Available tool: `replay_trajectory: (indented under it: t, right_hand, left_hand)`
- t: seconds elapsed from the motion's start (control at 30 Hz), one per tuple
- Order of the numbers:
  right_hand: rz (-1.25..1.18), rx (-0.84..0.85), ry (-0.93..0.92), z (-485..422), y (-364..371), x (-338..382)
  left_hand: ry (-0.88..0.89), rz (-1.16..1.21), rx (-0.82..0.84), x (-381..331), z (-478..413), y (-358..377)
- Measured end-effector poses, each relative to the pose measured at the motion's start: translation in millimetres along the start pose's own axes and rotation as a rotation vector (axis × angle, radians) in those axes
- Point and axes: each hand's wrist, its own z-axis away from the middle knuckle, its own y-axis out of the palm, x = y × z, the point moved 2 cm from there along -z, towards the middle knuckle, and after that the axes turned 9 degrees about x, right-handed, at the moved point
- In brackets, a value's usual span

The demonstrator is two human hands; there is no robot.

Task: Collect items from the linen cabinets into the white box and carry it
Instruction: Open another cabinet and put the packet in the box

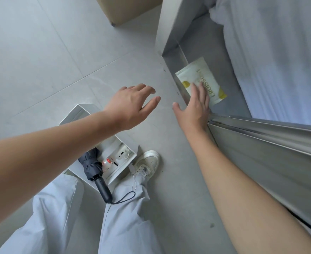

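Observation:
A white and yellow snack packet [199,75] lies flat on the bottom shelf of the grey cabinet [171,50]. My right hand [194,109] reaches into the cabinet with its fingers spread, and the fingertips rest on the packet's near end. My left hand [132,105] hovers open above the floor, left of the cabinet, holding nothing. The white box [81,110] stands on the floor by my feet, partly hidden under my left forearm. In it lie a folded dark umbrella [96,171], a small clear bottle with a red label [107,160] and a white power bank [122,153].
Folded white linen [272,52] fills the cabinet's right side. The cabinet's sliding door [272,147] runs along my right forearm. A cardboard box [121,10] stands on the grey tiled floor at the top. My white shoe [148,162] touches the white box's corner.

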Motion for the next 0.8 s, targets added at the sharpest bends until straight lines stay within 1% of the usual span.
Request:
replay_trajectory:
  t: [0.1,0.17,0.27,0.43,0.5,0.7,0.8]
  right_hand:
    - [0.045,-0.084,-0.036,-4,-4,-4]
    - [0.053,-0.122,-0.01,-14,-6,-6]
    - [0.05,-0.11,0.027,-26,-3,-10]
    - [0.099,-0.134,0.016,-23,0,-9]
    - [0.07,-0.159,-0.001,-21,-1,-8]
    - [-0.138,-0.214,-0.061,-4,-6,-3]
    - [-0.196,-0.23,-0.049,13,-9,0]
  left_hand:
    - [0.005,0.002,0.012,-6,-4,1]
    - [-0.001,0.008,0.02,-5,-5,4]
    - [-0.014,0.017,0.023,1,-5,11]
    - [-0.027,0.022,0.023,8,4,24]
    - [-0.03,0.014,0.029,10,9,26]
    - [-0.049,0.018,0.036,18,19,22]
    - [-0.045,0.024,0.033,17,27,17]
